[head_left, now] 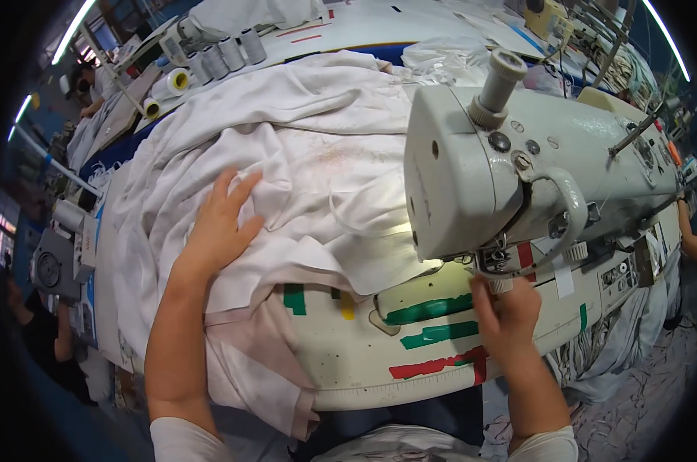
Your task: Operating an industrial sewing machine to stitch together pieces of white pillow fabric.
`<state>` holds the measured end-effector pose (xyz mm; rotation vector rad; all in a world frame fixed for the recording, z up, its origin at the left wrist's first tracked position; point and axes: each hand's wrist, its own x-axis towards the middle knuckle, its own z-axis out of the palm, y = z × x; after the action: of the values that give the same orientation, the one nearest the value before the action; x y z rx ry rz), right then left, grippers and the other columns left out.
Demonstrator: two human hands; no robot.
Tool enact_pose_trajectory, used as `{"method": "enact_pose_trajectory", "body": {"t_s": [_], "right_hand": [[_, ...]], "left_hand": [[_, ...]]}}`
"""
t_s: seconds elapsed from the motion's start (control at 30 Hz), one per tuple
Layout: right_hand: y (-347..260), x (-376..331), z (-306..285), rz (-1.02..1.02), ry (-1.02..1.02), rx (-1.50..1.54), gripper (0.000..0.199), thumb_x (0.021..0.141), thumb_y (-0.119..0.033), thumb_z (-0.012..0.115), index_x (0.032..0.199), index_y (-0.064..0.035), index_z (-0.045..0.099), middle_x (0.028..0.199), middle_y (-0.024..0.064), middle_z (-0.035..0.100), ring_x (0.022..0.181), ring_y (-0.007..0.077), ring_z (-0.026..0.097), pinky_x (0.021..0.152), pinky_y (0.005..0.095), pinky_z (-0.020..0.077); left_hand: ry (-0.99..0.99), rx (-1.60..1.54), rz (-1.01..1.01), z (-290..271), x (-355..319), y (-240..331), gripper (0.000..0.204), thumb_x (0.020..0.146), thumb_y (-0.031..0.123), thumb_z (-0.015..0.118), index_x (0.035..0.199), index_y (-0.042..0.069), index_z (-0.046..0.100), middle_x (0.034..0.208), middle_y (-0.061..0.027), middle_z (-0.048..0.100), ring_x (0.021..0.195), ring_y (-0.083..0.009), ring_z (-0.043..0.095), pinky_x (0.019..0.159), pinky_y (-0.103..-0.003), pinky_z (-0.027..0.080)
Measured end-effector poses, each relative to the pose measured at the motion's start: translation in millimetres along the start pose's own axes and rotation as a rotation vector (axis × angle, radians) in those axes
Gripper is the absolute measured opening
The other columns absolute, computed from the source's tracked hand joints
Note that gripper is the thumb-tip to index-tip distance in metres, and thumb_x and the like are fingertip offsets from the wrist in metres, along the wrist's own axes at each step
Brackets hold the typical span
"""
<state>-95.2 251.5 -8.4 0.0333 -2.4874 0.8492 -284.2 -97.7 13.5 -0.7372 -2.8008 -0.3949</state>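
A large heap of pale pinkish-white fabric (pixel 310 165) spreads over the left and middle of the sewing table (pixel 340 369). My left hand (pixel 223 223) lies on it with the fingers spread. The fabric's edge runs to the right, up to the lit needle area of a cream industrial sewing machine (pixel 471 169). Close below the machine's needle area is my right hand (pixel 510 312), its fingers curled and pressed together near the presser foot. Whatever those fingers pinch, if anything, is too small or hidden to make out. One fabric corner hangs over the table's front edge.
Green tape strips (pixel 441 333) and red tape (pixel 433 366) mark the tabletop. Grey thread cones (pixel 231 54) stand at the back left. At the right, piled light fabric (pixel 610 346) hangs below the table. A co-worker's arm (pixel 62 331) shows at far left, and another person's arm at far right.
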Motion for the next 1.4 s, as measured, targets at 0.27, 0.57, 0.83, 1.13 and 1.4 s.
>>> {"method": "enact_pose_trajectory", "body": {"t_s": [0.27,0.57,0.83,1.13,1.4], "right_hand": [[-104,-148,10,0.138,-0.831,0.645,0.042,0.074,-0.013,0.081,0.111,-0.0024,0.064,0.099,0.0114,0.067,0.089,0.0281,0.066,0.080,0.0361,0.0529],[-82,-192,64,1.175,-0.861,1.642,0.074,0.078,0.003,0.073,0.142,-0.0009,0.037,0.135,0.0116,0.053,0.123,0.0239,0.052,0.109,0.0378,0.0373],[-81,-189,-53,0.856,-0.913,1.249,0.082,0.074,-0.011,0.081,0.142,0.0021,0.038,0.137,0.0135,0.051,0.124,0.0236,0.049,0.107,0.0343,0.0350],[-23,-190,50,0.890,-0.805,1.019,0.071,0.070,-0.016,0.085,0.128,0.0038,0.050,0.118,0.0128,0.063,0.107,0.0221,0.059,0.095,0.0324,0.0455],[-34,-190,21,0.965,-0.944,1.163,0.057,0.080,-0.018,0.079,0.128,0.0025,0.054,0.117,0.0095,0.063,0.104,0.0163,0.058,0.090,0.0294,0.0467]], "left_hand": [[-0.699,0.205,-0.342,-91,-176,63,0.028,0.081,0.017,0.060,0.102,-0.001,0.059,0.073,-0.0211,0.064,0.069,-0.0431,0.062,0.068,-0.051,0.051],[-0.296,-0.242,0.311,-10,-80,122,0.058,0.091,0.036,0.060,0.139,0.008,0.045,0.140,-0.0246,0.043,0.130,-0.0389,0.042,0.107,-0.044,0.036],[-0.047,-0.091,-0.567,8,-93,-88,0.064,0.096,0.038,0.047,0.146,0.001,0.031,0.145,-0.0285,0.037,0.136,-0.0409,0.034,0.113,-0.039,0.028],[0.025,0.307,-0.434,-46,-95,-22,0.027,0.089,0.012,0.053,0.112,-0.002,0.058,0.117,-0.0209,0.059,0.102,-0.0400,0.059,0.090,-0.045,0.048],[-0.295,-0.216,0.468,37,-62,158,0.057,0.086,0.031,0.064,0.135,0.010,0.047,0.147,-0.0129,0.039,0.139,-0.0310,0.032,0.111,-0.058,0.022]]}}
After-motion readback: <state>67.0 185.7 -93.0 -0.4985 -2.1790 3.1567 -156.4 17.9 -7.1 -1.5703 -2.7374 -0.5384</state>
